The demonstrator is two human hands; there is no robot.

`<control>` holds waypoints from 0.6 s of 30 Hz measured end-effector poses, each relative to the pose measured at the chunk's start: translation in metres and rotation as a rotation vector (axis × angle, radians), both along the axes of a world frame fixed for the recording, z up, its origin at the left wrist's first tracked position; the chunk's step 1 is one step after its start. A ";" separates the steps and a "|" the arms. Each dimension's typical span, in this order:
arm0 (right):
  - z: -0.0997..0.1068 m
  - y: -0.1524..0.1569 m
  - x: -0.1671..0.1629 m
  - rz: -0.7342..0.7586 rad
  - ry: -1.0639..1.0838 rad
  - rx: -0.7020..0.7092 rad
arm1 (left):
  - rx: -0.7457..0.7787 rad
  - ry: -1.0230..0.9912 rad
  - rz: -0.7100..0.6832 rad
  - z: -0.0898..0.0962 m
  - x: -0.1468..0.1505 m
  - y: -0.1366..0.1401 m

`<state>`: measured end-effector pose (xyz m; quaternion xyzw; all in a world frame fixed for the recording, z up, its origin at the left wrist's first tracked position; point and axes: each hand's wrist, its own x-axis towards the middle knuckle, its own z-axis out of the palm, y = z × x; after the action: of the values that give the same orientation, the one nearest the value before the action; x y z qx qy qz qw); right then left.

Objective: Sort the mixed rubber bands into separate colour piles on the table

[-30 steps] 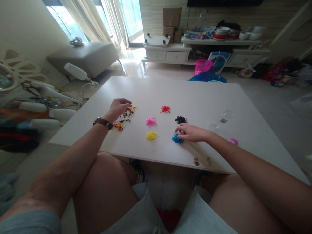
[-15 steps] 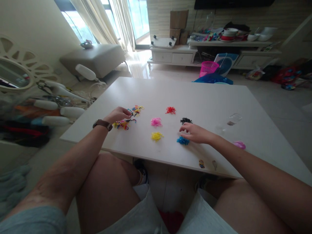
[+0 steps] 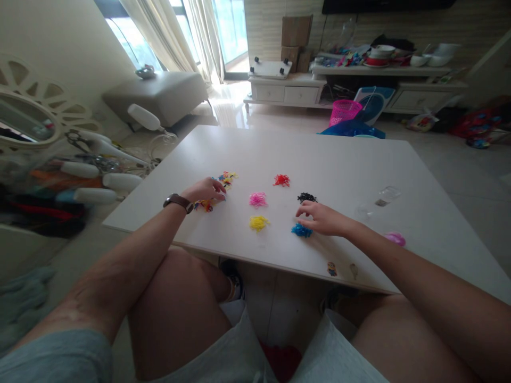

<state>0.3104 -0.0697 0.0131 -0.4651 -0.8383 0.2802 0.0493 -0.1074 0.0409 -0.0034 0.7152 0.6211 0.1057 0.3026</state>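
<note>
My left hand (image 3: 206, 190), with a watch on the wrist, reaches over a mixed pile of coloured rubber bands (image 3: 228, 178). Its fingers point down and apart at the bands, and the hand hides part of the pile. My right hand (image 3: 321, 218) hovers between the black rubber bands (image 3: 306, 197) and the blue rubber bands (image 3: 301, 230). Its fingers are loosely bent, thumb apart, with nothing visible between them. Separate heaps of pink rubber bands (image 3: 258, 199), yellow rubber bands (image 3: 259, 223) and red rubber bands (image 3: 281, 180) lie between the hands.
On the white table (image 3: 319, 159), a clear plastic container (image 3: 387, 196) and a pink item (image 3: 395, 239) lie to the right. A small cartoon figure (image 3: 331, 268) sits by the front edge. White padded arms of a stand (image 3: 122, 182) are beside the left edge.
My left hand has shifted a little right and down over the mixed pile, and its fingers have spread from a closer pinch. My right hand stays nearly where it was.
</note>
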 end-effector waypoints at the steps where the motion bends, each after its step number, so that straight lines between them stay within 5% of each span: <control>1: 0.000 0.000 0.000 0.002 -0.002 -0.001 | -0.004 -0.006 -0.015 -0.001 0.000 0.001; 18: 0.001 0.000 -0.002 -0.021 0.015 0.004 | -0.094 -0.162 0.025 0.002 0.018 -0.005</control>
<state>0.3088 -0.0700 0.0144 -0.4716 -0.8336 0.2813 0.0598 -0.0891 0.0356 -0.0010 0.6814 0.6078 0.1380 0.3836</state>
